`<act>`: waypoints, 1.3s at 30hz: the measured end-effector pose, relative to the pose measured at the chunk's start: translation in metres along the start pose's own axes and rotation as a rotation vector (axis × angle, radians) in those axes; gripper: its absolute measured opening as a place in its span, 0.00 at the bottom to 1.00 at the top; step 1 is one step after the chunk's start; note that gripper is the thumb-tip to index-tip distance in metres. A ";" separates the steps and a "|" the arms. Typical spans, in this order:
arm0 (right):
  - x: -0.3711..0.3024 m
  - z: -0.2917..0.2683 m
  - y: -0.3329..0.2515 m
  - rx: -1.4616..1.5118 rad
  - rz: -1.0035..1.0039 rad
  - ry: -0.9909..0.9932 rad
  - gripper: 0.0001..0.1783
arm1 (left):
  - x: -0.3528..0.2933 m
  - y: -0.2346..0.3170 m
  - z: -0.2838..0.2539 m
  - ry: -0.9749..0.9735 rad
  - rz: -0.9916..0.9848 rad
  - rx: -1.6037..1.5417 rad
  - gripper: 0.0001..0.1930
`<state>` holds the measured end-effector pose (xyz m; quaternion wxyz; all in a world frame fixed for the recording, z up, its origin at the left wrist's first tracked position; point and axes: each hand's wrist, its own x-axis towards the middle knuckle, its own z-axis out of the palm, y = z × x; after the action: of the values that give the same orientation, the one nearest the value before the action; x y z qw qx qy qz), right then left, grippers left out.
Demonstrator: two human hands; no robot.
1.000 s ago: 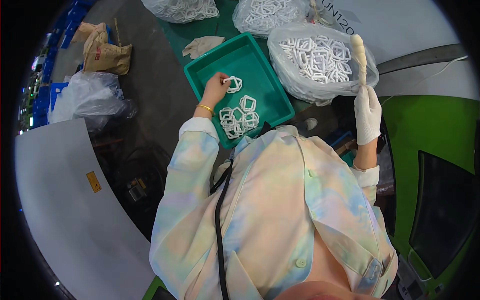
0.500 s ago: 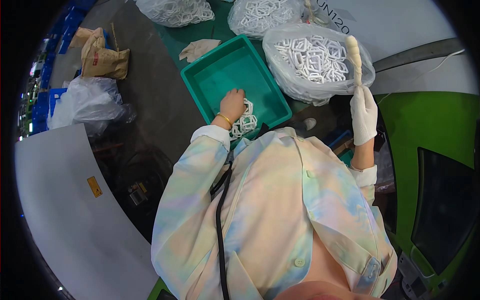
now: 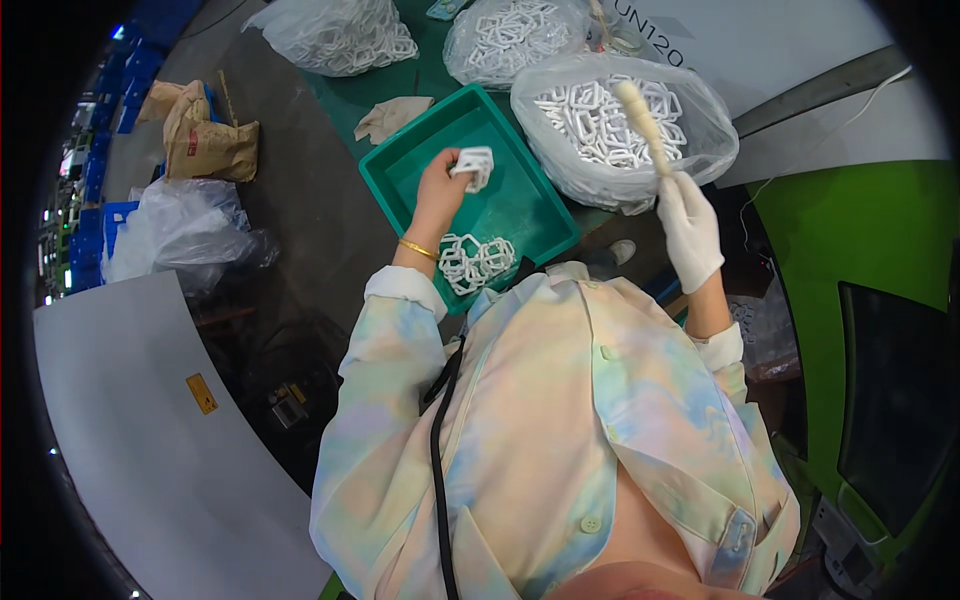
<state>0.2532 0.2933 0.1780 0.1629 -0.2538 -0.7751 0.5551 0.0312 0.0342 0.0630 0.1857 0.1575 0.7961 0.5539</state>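
Note:
My bare left hand [image 3: 441, 192], with a gold bracelet at the wrist, is over the green plastic tray [image 3: 402, 158]. Its fingers are closed on a few white plastic rings [image 3: 475, 168], angular in outline and held together. Below it, more angular white rings [image 3: 476, 262] lie in the tray's near corner. My right hand [image 3: 690, 232], in a white glove, grips the lower end of a cream-coloured stick [image 3: 643, 122] with a rounded tip and ringed bulges. The stick stands tilted in front of an open clear bag [image 3: 700, 160] full of the same white rings.
Two more bags of white rings, one at far left [image 3: 340, 40] and one at far middle [image 3: 515, 40], stand on the green table [image 3: 350, 100]. A beige cloth [image 3: 392, 118] lies beside the tray. A grey and green machine [image 3: 790, 300] borders the right. Brown paper bags [image 3: 210, 140] stand at left.
My left hand has lifted up and away from the tray's near corner with white rings in its fingers. My right hand has moved left with the stick, which now overlaps the bag.

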 end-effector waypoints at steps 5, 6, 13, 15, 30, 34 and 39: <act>-0.005 0.027 -0.024 -0.055 -0.013 -0.135 0.12 | -0.014 0.109 0.027 0.085 0.193 -0.233 0.12; -0.005 0.032 -0.028 -0.057 -0.007 -0.128 0.12 | -0.017 0.126 0.036 0.107 0.292 -0.194 0.13; -0.013 0.052 -0.051 -0.033 -0.089 -0.179 0.13 | -0.020 0.161 0.068 0.126 0.545 -0.004 0.12; -0.013 0.053 -0.035 0.004 -0.119 -0.131 0.13 | -0.022 0.168 0.067 0.286 0.639 0.116 0.13; -0.001 0.048 -0.081 0.007 0.003 -0.093 0.21 | -0.048 0.166 0.093 -0.349 -0.328 -1.197 0.11; -0.003 0.050 -0.083 -0.035 -0.053 -0.060 0.18 | -0.057 0.170 0.094 -0.266 -0.294 -1.153 0.12; 0.002 0.045 -0.075 -0.086 -0.051 -0.043 0.16 | -0.051 0.169 0.095 -0.260 -0.193 -0.845 0.12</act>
<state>0.2117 0.2408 0.2337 0.1493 -0.2290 -0.8078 0.5222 0.1289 0.1460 0.1980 0.3830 0.0614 0.4814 0.7860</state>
